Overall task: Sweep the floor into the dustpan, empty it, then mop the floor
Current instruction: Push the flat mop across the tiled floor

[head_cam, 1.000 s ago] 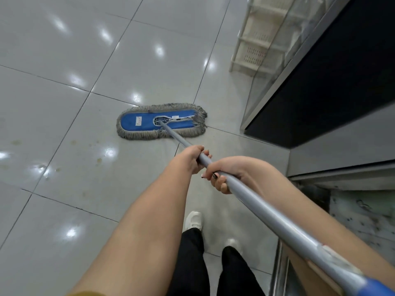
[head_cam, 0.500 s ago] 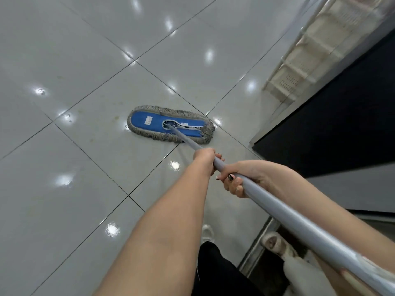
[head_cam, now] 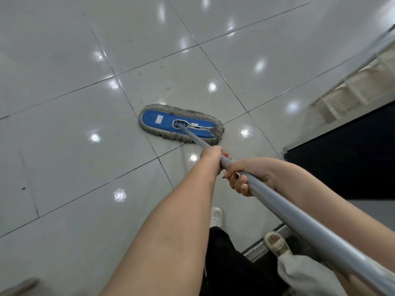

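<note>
As mopping required leverage, right hand (head_cam: 245,176) clenched long grey metal mop handle (head_cam: 299,221) nearest the body; left hand (head_cam: 211,155) grasped it just beyond, presumably steering; blue fringed flat mop head (head_cam: 179,124) lay on glossy grey tiled floor (head_cam: 64,124), ahead.

Your forearms (head_cam: 171,231) are bare as far as they show. The nails (head_cam: 235,175) of your right hand (head_cam: 250,174) carry dark polish. Below your left hand (head_cam: 212,157) you wear black trousers (head_cam: 224,263) and a white shoe (head_cam: 216,216) with a slotted top.
</note>
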